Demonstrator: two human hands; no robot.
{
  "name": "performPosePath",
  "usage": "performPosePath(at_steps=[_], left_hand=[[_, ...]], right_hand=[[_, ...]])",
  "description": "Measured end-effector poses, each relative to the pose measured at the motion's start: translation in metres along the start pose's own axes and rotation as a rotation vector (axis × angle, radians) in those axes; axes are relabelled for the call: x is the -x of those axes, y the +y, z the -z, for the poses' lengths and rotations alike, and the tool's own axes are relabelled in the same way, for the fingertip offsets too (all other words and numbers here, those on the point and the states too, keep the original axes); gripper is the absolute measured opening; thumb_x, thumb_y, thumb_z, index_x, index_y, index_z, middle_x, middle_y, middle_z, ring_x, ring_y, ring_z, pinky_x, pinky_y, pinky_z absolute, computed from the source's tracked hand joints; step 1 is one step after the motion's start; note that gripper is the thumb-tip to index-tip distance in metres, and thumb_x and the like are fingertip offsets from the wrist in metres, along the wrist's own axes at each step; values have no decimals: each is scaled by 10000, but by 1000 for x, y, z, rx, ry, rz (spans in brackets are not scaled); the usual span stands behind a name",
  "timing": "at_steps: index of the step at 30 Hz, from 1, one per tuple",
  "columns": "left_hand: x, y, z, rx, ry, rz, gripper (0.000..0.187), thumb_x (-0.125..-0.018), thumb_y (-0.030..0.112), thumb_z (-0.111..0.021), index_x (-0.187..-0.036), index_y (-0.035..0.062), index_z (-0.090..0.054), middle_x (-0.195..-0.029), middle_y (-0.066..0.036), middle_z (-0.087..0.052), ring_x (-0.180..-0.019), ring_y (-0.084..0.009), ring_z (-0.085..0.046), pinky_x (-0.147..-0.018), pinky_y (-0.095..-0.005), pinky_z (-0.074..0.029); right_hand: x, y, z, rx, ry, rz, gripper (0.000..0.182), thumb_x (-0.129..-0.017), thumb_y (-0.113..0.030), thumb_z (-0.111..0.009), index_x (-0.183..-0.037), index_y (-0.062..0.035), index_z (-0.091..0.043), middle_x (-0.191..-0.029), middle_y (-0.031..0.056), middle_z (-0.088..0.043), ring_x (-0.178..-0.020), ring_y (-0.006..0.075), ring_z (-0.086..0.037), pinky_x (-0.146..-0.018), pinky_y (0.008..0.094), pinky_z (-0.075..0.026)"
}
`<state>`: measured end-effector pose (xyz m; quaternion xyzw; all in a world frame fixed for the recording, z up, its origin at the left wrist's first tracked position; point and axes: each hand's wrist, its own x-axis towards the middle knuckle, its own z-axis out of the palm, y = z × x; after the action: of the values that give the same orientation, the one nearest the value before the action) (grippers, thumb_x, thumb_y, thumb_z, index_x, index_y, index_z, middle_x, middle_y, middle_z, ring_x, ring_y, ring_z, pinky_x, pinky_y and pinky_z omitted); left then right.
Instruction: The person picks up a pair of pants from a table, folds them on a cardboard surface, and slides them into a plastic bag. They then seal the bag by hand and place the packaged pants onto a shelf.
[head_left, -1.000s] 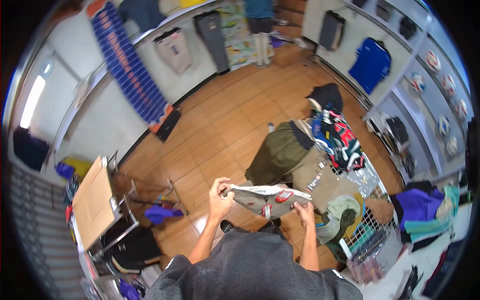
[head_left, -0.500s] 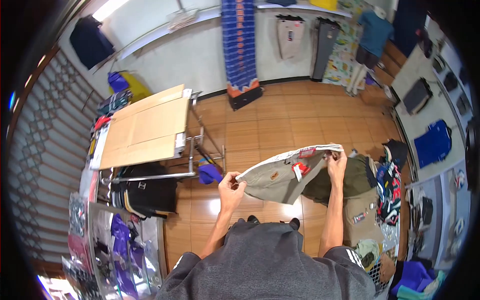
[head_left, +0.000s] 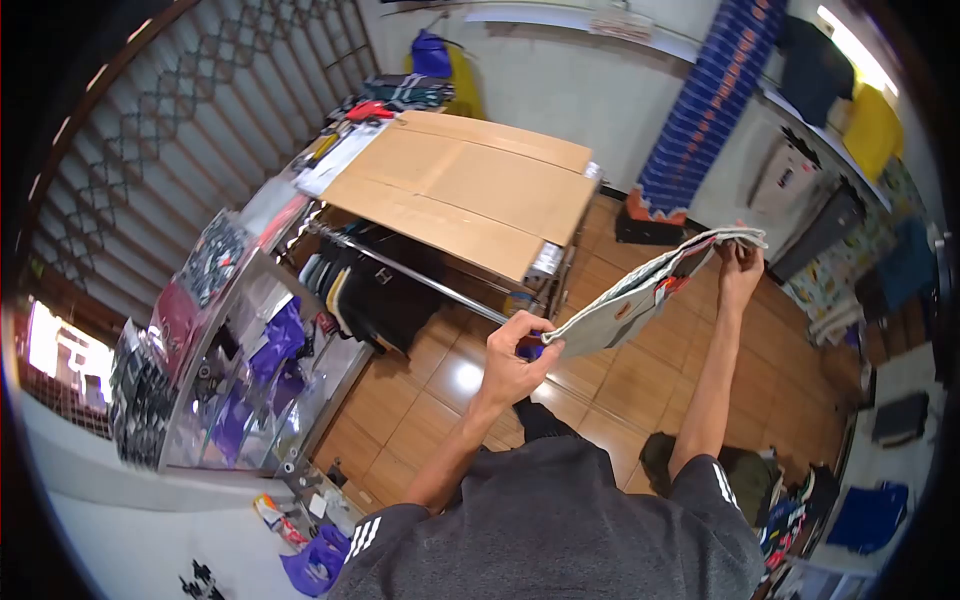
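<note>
Khaki shorts (head_left: 622,312) hang in the air by their waistband, which is stretched between both hands. My left hand (head_left: 517,358) is closed on the near left end of the waistband. At the far right end, my right hand (head_left: 740,270) pinches the other corner. A red and white tag shows on the garment near its middle. The cloth is seen nearly edge-on, so most of its front is hidden.
A flat cardboard sheet (head_left: 460,180) covers a metal-framed table at the left, with dark clothes (head_left: 385,290) hanging below. A glass display case (head_left: 250,380) stands left. Folded clothes (head_left: 750,480) lie at the lower right.
The view has turned left, bringing the cardboard-topped table closer to the middle. Both hands still hold the shorts, which now appear tilted more steeply and more edge-on.
</note>
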<state>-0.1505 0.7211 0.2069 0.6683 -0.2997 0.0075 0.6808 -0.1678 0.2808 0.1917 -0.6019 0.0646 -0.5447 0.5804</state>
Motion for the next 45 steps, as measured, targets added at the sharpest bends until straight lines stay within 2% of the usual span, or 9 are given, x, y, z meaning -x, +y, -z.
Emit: performPosePath(at_steps=[1,7,12,19,21,25,31,40,45], left_hand=[[-11,2,10,-14,9,-13,149,-853,1,-784,-974,5,-697,-898,-42,-661,-793,-93,-659,-694,-253,-543],[-82,-31,71,-56,90,-147,126,-877,-15,-779,-963,15,-692,-905,-20,-669,-786,-76,-669,-690,-243,-544],[-139,-65,136,-80,133,61,157,-883,19,-774,-998,-5,-670,-890,-55,-687,-799,-104,-690,-711,-254,-566],[-184,-160,214,-161,163,300,161,-918,50,-744,-978,-7,-606,-806,5,-605,-739,-46,-565,-656,-233,-490],[-189,-182,229,-157,128,383,167,-919,59,-738,-962,3,-587,-778,31,-555,-711,-38,-493,-631,-228,-415],[-191,-252,254,-111,70,543,181,-875,44,-733,-959,0,-579,-828,-4,-619,-771,-66,-558,-683,-252,-457],[-249,-308,268,-36,-125,717,573,-887,159,-804,-1313,-22,-466,-1102,-175,-688,-966,-207,-680,-845,-318,-540],[-368,-366,250,-50,-543,370,358,-902,125,-831,-1221,8,-719,-1067,-70,-739,-974,-109,-646,-848,-290,-532],[-424,-370,295,18,-536,323,367,-852,129,-844,-1185,2,-757,-1138,-142,-776,-1078,-187,-695,-971,-330,-525]], right_hand=[[-14,4,-28,45,-12,13,415,-1018,-5,-658,-1414,24,-538,-1381,145,-641,-1136,214,-683,-924,373,-636],[-74,45,-186,-4,-159,-13,399,-1034,-60,-670,-1413,15,-570,-1207,82,-692,-1060,158,-677,-912,324,-589],[-88,129,-303,-50,-227,20,384,-994,-31,-703,-1353,27,-578,-1073,48,-698,-963,99,-641,-856,246,-518],[-43,221,-418,324,-288,-50,268,-950,-1,-667,-1216,22,-641,-1048,111,-734,-932,203,-720,-849,328,-574],[-28,245,-421,259,-337,-275,271,-963,-51,-682,-1218,30,-633,-1115,135,-721,-947,231,-719,-868,358,-580],[3,249,-399,353,-386,-280,286,-976,-102,-697,-1223,29,-634,-1178,154,-695,-959,237,-719,-883,361,-582],[48,222,-323,465,-287,-398,324,-991,-158,-710,-1245,27,-632,-1218,153,-690,-955,215,-712,-868,348,-580],[109,179,-321,660,197,-465,332,-996,-163,-704,-1257,27,-623,-1207,172,-692,-1002,209,-704,-811,348,-591],[130,162,-381,757,303,-434,327,-995,-152,-701,-1251,34,-619,-1262,187,-681,-1070,258,-696,-851,379,-594]])
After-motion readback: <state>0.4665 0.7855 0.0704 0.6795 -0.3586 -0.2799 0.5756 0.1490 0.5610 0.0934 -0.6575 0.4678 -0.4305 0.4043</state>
